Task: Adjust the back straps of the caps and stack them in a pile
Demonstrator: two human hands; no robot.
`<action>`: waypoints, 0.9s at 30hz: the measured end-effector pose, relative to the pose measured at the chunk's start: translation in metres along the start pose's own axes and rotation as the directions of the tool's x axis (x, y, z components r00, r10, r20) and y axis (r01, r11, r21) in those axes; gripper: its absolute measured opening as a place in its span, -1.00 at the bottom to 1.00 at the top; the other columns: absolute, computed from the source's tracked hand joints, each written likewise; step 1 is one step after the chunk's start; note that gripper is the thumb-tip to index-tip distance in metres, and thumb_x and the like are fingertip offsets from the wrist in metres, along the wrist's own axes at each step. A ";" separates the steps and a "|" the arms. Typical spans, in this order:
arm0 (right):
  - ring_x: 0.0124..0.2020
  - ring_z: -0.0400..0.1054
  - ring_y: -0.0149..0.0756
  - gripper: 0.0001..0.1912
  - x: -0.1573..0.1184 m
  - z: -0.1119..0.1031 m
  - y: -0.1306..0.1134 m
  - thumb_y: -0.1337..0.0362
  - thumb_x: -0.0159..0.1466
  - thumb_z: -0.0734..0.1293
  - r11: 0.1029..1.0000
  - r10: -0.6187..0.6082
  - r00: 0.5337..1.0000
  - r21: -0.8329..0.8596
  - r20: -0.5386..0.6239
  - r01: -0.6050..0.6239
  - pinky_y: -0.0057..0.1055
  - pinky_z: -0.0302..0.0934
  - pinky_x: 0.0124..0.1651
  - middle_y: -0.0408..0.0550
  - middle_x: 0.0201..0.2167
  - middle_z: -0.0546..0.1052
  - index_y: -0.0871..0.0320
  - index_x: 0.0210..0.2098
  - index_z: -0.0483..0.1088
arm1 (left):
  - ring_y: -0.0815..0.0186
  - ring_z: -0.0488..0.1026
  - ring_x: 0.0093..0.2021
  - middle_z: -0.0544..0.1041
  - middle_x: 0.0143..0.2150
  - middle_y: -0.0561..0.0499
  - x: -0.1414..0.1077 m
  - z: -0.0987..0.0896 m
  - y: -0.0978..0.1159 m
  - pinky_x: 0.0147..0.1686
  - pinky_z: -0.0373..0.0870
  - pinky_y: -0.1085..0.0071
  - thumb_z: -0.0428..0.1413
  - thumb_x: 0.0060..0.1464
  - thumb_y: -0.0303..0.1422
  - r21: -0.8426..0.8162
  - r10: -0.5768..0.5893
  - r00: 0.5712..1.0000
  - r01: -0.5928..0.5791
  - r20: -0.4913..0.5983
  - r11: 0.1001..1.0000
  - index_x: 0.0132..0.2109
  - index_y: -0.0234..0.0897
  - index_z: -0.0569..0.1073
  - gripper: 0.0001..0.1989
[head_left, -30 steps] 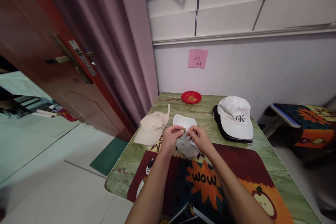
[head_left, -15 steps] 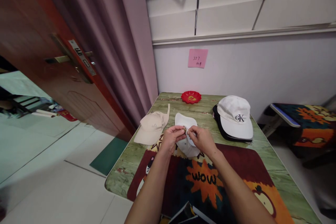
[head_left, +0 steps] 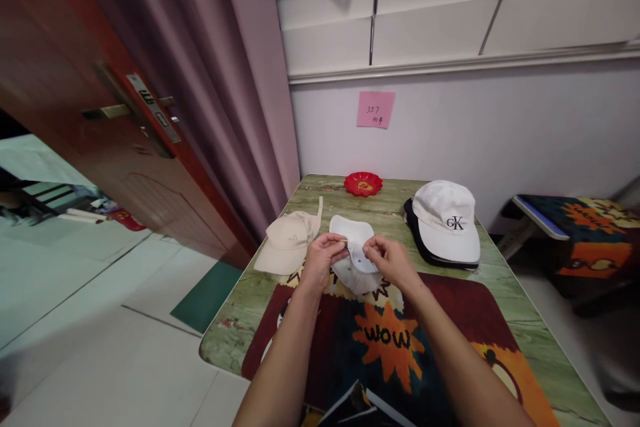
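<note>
A white cap lies under and between my hands at the middle of the table, its brim toward the wall. My left hand is pinched over the cap's left side, and a thin gold-coloured piece sticks out at its fingertips; its exact kind is too small to tell. On the cap's right side my right hand is closed in a pinch, a short gap away from the left. What its fingertips hold, if anything, is too small to make out. A beige cap with a raised strap lies left of my hands.
At the right, a white cap with black letters sits stacked on a black cap. Behind the hands stands a red scalloped dish. A patterned mat covers the near part of the green table. A door stands left.
My hands, fingertips together before, have parted slightly, the right one moving a little to the right. The gold-coloured piece now shows at my left fingertips.
</note>
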State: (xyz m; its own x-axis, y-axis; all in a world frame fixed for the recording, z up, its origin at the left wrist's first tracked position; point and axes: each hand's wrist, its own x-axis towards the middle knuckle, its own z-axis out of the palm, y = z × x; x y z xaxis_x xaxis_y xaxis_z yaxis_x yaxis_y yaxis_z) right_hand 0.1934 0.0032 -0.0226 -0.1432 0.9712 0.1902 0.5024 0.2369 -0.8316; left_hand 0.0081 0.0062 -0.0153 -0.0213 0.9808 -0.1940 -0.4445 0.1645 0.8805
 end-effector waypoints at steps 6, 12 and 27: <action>-0.52 0.30 -0.32 -0.79 0.003 0.001 0.003 0.17 0.25 0.27 0.999 -0.035 0.999 -0.024 -0.040 0.034 -0.44 0.03 -0.43 -0.18 -0.57 0.48 0.10 -0.35 0.51 | 0.39 0.53 -0.37 0.56 -0.35 0.00 -0.002 -0.001 0.001 -0.21 0.54 0.40 0.43 -0.31 -0.44 0.044 -0.057 0.992 0.052 0.109 0.998 -0.32 -0.37 0.51 -0.66; -0.49 0.32 -0.29 -0.73 0.002 0.002 0.004 0.14 0.26 0.24 0.999 -0.032 0.999 -0.042 -0.041 0.030 -0.42 0.05 -0.41 -0.15 -0.52 0.53 0.08 -0.32 0.56 | 0.37 0.56 -0.39 0.57 -0.34 -0.01 -0.003 -0.003 0.001 -0.18 0.53 0.37 0.40 -0.24 -0.42 0.036 -0.074 0.986 0.070 0.152 0.997 -0.29 -0.37 0.50 -0.68; -0.44 0.39 -0.25 -0.74 0.004 0.014 0.000 0.15 0.27 0.24 0.997 -0.078 0.997 -0.014 -0.027 0.078 -0.42 0.15 -0.38 -0.10 -0.48 0.56 0.08 -0.35 0.54 | 0.40 0.54 -0.37 0.57 -0.32 0.01 -0.006 0.000 -0.009 -0.16 0.48 0.42 0.38 -0.21 -0.43 -0.020 -0.047 0.971 0.053 0.232 0.998 -0.23 -0.35 0.51 -0.67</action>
State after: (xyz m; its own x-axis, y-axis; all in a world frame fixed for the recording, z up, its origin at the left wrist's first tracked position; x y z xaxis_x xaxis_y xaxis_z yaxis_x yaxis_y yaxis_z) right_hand 0.1812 0.0064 -0.0289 -0.1593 0.9500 0.2686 0.5016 0.3122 -0.8068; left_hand 0.0123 -0.0010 -0.0223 0.2082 0.9695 -0.1292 -0.4626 0.2139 0.8604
